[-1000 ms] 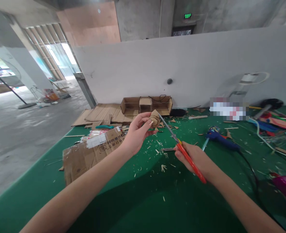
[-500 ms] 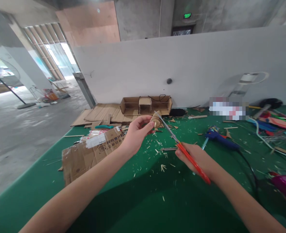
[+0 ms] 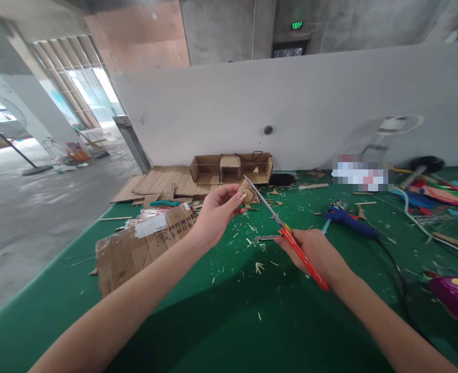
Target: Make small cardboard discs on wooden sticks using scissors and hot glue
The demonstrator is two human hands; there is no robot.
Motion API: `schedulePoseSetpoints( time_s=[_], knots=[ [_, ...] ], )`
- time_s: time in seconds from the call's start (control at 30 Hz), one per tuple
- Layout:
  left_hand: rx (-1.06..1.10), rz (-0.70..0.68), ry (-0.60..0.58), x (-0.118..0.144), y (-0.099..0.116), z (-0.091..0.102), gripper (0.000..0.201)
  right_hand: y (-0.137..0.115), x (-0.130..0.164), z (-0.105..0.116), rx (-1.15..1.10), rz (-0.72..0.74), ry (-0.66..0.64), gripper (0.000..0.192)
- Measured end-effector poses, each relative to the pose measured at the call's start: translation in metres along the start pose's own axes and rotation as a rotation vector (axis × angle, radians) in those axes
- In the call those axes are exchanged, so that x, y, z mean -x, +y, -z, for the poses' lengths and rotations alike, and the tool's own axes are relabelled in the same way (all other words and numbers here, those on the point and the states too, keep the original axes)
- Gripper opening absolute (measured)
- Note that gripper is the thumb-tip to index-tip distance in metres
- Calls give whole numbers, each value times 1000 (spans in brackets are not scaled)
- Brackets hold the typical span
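My left hand [image 3: 217,215] pinches a small rounded piece of cardboard [image 3: 248,192] above the table, with a short pale stick end showing by the thumb. My right hand [image 3: 310,248] grips red-handled scissors [image 3: 300,254]. Their blades point up and left, with the tips at the upper edge of the cardboard piece. Whether the blades are fully closed is hard to make out. Behind the hands stands an open cardboard box [image 3: 207,168] with a smaller box section in its middle.
Pale shavings and scraps lie on the green table [image 3: 236,311]. A flattened carton [image 3: 135,259] is on the left, near teal-handled pliers [image 3: 164,203]. To the right are a blue glue gun [image 3: 353,225] with a cable and a purple device [image 3: 454,298]. A white partition [image 3: 314,103] rises behind.
A small cardboard scrap now shows in the right part of the open box. Both hands stay close together at the cardboard piece, and the whole view has shifted slightly.
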State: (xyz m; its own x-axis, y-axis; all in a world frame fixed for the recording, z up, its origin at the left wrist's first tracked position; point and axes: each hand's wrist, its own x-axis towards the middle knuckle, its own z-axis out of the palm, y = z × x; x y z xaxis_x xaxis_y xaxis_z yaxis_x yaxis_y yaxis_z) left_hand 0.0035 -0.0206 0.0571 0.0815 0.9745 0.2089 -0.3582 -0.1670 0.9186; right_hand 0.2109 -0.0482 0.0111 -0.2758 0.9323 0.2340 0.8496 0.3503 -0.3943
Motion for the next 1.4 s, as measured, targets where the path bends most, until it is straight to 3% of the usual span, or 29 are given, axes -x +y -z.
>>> schedulePoseSetpoints(
  time_s=[0.2, 0.47, 0.87, 1.4],
  knots=[
    [46, -20, 8, 0, 1, 1, 17, 10, -2, -8, 61, 15, 90, 42],
    [56, -32, 80, -1, 2, 2, 26, 6, 1, 2, -296, 65, -102, 36],
    [32, -51, 82, -2, -5, 2, 32, 2, 2, 2, -272, 26, -183, 40],
    [-103, -93, 56, -4, -5, 5, 29, 3, -1, -3, -84, 72, -3, 36]
  ],
)
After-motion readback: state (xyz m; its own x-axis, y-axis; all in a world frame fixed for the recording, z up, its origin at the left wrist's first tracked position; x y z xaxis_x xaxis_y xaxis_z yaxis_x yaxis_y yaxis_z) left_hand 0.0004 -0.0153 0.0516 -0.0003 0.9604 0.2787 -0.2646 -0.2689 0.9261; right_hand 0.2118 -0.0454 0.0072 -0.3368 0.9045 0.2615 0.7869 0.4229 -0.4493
